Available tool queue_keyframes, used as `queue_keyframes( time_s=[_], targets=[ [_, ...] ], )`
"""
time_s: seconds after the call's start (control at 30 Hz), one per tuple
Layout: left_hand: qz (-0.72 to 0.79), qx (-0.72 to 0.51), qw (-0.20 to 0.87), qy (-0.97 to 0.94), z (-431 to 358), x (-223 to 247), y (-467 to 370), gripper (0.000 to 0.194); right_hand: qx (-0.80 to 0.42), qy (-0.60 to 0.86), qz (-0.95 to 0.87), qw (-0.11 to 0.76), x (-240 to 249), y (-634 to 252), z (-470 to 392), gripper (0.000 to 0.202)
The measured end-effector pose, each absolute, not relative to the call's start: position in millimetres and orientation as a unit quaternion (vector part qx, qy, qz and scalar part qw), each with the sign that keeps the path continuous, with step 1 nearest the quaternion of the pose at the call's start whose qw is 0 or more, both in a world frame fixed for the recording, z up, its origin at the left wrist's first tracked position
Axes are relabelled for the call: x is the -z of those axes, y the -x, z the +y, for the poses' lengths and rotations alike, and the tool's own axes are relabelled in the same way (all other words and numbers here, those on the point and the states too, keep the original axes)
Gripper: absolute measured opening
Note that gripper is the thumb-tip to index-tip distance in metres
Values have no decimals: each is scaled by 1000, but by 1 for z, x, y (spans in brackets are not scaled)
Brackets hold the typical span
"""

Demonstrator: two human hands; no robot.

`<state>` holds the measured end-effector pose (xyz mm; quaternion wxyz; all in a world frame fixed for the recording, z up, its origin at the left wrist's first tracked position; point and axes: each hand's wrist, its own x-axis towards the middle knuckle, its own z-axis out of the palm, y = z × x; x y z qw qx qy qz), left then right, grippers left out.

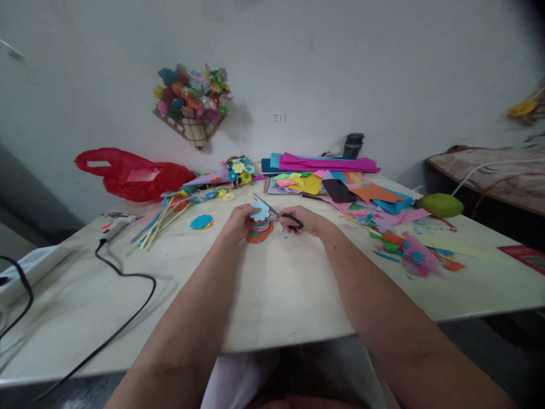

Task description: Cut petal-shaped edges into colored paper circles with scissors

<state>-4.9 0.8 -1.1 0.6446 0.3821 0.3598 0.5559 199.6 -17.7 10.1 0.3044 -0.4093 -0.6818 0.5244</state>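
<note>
1. Left hand (pixel 242 220): thumb and fingers pinched on the edge of a light-blue paper flower (pixel 260 212), raised in front of the person over the worktop (pixel 289 301).
2. Right hand (pixel 300 220): fingers curled through the handles of the scissors (pixel 293 218); blades point up-left, beside the flower. Blade gap too small to tell.
3. Flower handling: looks very light, thin, bendy; probably creases or tears if squeezed hard. Best hold: light pinch at the rim, fingertips clear of the blades.
4. Scissors handling: likely stiff, heavier than paper; take by the loops, never the blades.
5. Just below the flower: stack of coloured paper flowers (pixel 258 236); can't tell if held or resting. Loose sheets probably slide apart; grip the whole edge.
6. Further left: blue paper flower (pixel 201 221), flat on the worktop.
7. Further right: paper scraps (pixel 419 255), light, likely to scatter.
</note>
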Motion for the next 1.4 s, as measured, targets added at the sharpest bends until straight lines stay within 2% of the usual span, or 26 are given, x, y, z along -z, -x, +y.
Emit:
queue_keyframes(
  time_s=[0.7, 1.4],
  targets=[
    [380, -593, 620, -344, -5, 0, -24, 21, -549, 412, -624, 373, -9, -193, -18, 18],
    [396, -628, 583, -332, -9, -1, -33, 18, -532, 413, -630, 386, -3, -186, -13, 23]
  ],
)
